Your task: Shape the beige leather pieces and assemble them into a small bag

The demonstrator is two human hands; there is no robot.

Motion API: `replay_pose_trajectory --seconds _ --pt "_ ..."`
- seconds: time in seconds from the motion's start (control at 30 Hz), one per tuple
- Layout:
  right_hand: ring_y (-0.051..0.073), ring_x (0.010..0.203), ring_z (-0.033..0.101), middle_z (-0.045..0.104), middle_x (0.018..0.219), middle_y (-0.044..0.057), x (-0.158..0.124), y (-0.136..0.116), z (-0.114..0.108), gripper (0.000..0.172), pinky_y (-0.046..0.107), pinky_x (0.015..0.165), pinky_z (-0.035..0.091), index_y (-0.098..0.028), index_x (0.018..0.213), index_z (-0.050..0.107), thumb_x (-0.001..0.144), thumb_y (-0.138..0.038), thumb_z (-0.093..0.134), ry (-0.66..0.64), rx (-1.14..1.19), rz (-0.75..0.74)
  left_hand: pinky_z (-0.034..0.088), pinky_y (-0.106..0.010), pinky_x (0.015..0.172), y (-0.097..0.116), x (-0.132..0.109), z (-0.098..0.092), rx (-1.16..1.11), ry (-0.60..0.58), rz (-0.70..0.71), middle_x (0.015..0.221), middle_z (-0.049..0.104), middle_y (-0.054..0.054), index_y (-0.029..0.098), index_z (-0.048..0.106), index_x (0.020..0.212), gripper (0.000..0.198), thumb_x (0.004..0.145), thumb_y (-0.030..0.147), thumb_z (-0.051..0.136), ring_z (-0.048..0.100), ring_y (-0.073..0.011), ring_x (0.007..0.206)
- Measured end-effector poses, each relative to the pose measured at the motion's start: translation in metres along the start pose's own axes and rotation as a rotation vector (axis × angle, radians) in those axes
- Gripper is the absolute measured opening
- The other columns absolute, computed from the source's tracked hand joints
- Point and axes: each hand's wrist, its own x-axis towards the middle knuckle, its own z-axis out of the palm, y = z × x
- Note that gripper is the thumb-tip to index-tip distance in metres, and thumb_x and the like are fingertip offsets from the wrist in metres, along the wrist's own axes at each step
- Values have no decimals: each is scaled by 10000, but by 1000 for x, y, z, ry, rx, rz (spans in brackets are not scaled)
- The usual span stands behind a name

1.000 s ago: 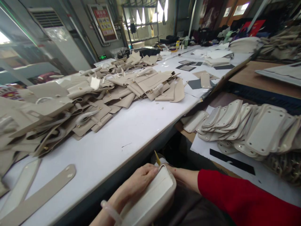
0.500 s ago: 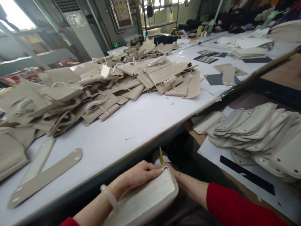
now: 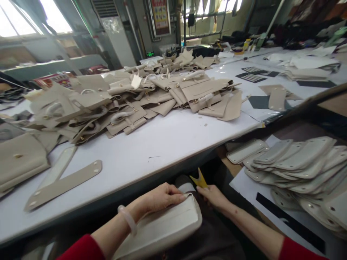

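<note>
My left hand (image 3: pixel 162 196) grips the upper edge of a pale, boxy leather bag piece (image 3: pixel 168 225) with a rounded end, which rests on my lap. Its thumb presses on the edge, with the other fingers behind it. To the right, clear of the piece, my right hand (image 3: pixel 213 195) is closed around a yellow tool with a forked tip (image 3: pixel 199 179), pointing up and left. The hand hides the tool's lower end.
A white table (image 3: pixel 168 144) lies ahead, bearing a heap of beige bag parts (image 3: pixel 151 94). Two long strips, one beige (image 3: pixel 65 184), lie at left. Stacked pale panels with holes (image 3: pixel 295 166) stand at right beside a black strip (image 3: pixel 290 222).
My right hand has come out from behind the bag piece and moved right with the yellow tool. My left hand keeps its hold. The camera view has shifted left.
</note>
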Motion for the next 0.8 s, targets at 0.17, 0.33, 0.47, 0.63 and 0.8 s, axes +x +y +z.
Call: replay_pose_trajectory --seconds 0.17,0.33,0.47,0.63,0.8 --pt "159 337 533 538 430 44 -40 -6 -70 720 236 307 406 -154 572 535 769 -842 462 -382 -92 109 456 -324 875 -3 0 -1 -43 5 -20 1093 726 -51 195 729 1124 462 860 560 623 614 -265 1016" --pt "160 571 654 720 758 49 -47 -41 -65 565 212 459 450 -165 940 655 833 -702 514 -520 -625 -219 431 -291 743 -5 1 -1 -12 86 -34 970 692 -38 218 672 1241 523 830 540 674 583 -202 843" --pt "202 746 652 714 800 92 -41 -76 -54 521 263 592 347 -154 793 645 945 -595 412 -111 -886 -490 381 -252 643 -8 3 0 -69 131 -13 811 587 19 230 509 1419 707 793 471 735 499 -140 710" --pt "230 743 657 722 756 119 -32 -107 -42 600 321 620 231 -156 701 646 994 -570 324 43 -1172 -781 391 -245 659 -9 2 1 -7 168 5 783 584 47 296 420 1476 740 811 405 725 493 -134 710" --pt "198 676 666 738 746 97 -22 -120 -29 575 321 574 144 -170 703 664 998 -543 342 11 -1330 -955 420 -261 763 -4 -3 1 92 164 105 980 692 41 334 555 1378 512 875 368 642 556 -175 840"
